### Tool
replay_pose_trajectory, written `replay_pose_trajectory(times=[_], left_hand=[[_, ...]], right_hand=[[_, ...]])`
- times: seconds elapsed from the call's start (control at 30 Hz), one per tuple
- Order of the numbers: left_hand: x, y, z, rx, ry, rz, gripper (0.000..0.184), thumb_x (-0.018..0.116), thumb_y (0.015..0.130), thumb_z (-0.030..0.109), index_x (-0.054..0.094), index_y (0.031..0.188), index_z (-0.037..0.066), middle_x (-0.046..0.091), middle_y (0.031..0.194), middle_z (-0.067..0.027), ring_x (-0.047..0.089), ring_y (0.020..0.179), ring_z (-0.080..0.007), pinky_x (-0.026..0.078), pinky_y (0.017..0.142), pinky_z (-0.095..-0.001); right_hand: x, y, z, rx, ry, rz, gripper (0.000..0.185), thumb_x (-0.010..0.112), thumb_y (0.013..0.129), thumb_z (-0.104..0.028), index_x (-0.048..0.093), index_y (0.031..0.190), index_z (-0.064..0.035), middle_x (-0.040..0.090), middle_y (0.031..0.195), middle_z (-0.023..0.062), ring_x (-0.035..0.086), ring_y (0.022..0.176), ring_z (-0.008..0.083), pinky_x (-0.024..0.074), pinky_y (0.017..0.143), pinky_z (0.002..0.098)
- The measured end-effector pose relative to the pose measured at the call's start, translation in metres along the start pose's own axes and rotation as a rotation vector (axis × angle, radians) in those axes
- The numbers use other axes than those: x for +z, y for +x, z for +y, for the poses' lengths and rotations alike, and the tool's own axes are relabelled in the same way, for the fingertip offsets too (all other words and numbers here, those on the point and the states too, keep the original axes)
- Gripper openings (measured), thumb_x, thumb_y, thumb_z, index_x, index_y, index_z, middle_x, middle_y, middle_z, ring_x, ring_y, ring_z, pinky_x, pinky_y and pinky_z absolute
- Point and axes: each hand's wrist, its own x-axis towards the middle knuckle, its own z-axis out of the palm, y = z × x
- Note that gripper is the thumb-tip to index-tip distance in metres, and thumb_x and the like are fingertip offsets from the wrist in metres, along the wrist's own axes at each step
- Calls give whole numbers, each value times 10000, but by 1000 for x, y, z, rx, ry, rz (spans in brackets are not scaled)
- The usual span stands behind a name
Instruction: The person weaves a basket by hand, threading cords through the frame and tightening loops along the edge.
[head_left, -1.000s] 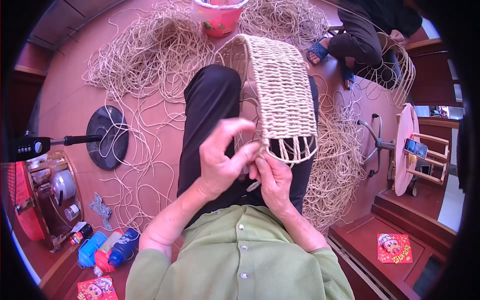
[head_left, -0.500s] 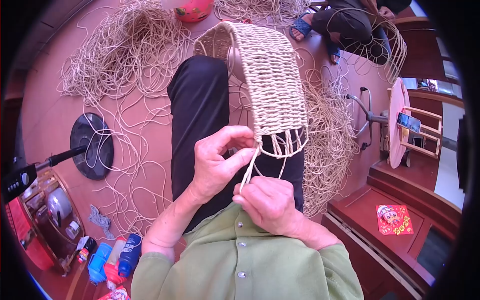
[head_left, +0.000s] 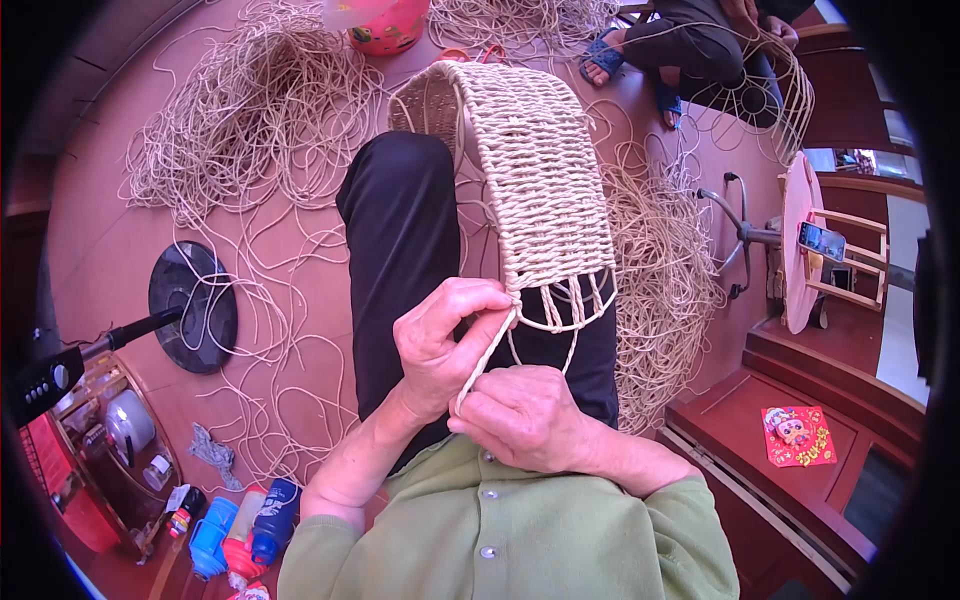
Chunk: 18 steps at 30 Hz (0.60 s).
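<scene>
A woven cord basket [head_left: 548, 170] lies across my legs, its side curving away from me. At its near end bare cord spokes [head_left: 575, 300] run to a thin rounded rim [head_left: 545, 327]. With thumb and fingers my left hand [head_left: 448, 345] pinches the basket's near left corner, where a cord is wound. From that corner a pale cord [head_left: 487, 358] runs taut down to my right hand [head_left: 525, 415], which is closed around it in a fist. Another strand hangs in a loop behind my right hand.
Big heaps of loose cord [head_left: 260, 110] cover the floor at left and right. A round black stand base [head_left: 193, 307] is at left, bottles [head_left: 275, 520] at lower left. Another person's sandalled foot [head_left: 600, 58] and wire frame [head_left: 795, 90] are at upper right.
My right hand has moved down and left, drawing the cord straight. Two strands by the corner have come together into one line. The left hand stays at the corner.
</scene>
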Motion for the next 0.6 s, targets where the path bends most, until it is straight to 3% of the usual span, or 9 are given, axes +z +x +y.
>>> replay_pose_trajectory(times=[0.07, 0.27, 0.37, 0.43, 0.47, 0.53, 0.6], left_hand=[[-1, 3, 1, 71, 78, -25, 219, 759, 840, -121, 709, 1020, -7, 734, 955, -119, 713, 782, -160, 567, 627, -277], [-1, -4, 3, -24, -13, -6, 189, 735, 872, -115, 714, 1029, -11, 730, 975, -115, 700, 776, -134, 568, 661, -262], [3, -7, 7, -68, -25, -3, 155, 687, 929, -98, 697, 1063, -21, 721, 1014, -112, 712, 821, -138, 579, 731, -263], [1, -4, 14, -135, -21, 9, 159, 656, 959, -85, 685, 1100, -18, 706, 1086, -114, 711, 884, -147, 587, 804, -275], [-3, -5, 11, -162, -74, 21, 170, 646, 970, -76, 673, 1128, -20, 705, 1087, -104, 704, 909, -140, 581, 833, -275], [-7, -6, 11, -186, -174, 16, 167, 657, 971, -68, 670, 1132, -24, 708, 1086, -89, 694, 912, -131, 566, 827, -261], [-7, -7, 14, -158, -89, 1, 166, 664, 967, -68, 682, 1126, -24, 715, 1045, -77, 703, 884, -125, 572, 798, -257]], right_hand=[[-7, -1, 2, -27, 29, 3, 180, 811, 826, -136, 646, 829, -63, 532, 671, 42, 583, 547, 211, 445, 485, 360], [-56, 6, -8, -183, -24, 62, 253, 857, 781, -191, 649, 791, -48, 464, 624, 10, 508, 481, 177, 371, 436, 335], [-92, -4, -15, -159, -207, 135, 315, 838, 777, -210, 558, 681, -103, 441, 654, 7, 504, 532, 178, 408, 474, 357], [-131, -11, -21, -10, -313, 57, 300, 856, 731, -221, 591, 674, -94, 485, 714, 22, 556, 639, 207, 454, 560, 393], [-144, -18, -30, 100, -240, 86, 293, 863, 698, -221, 615, 679, -65, 581, 864, 75, 608, 765, 253, 498, 672, 430], [-155, -19, -25, -31, -245, 68, 318, 867, 717, -223, 621, 745, -24, 610, 1108, 138, 635, 832, 293, 528, 766, 446], [-154, -30, -22, 86, 83, -85, 315, 855, 783, -194, 598, 778, -11, 606, 1179, 152, 633, 834, 306, 534, 792, 427]])
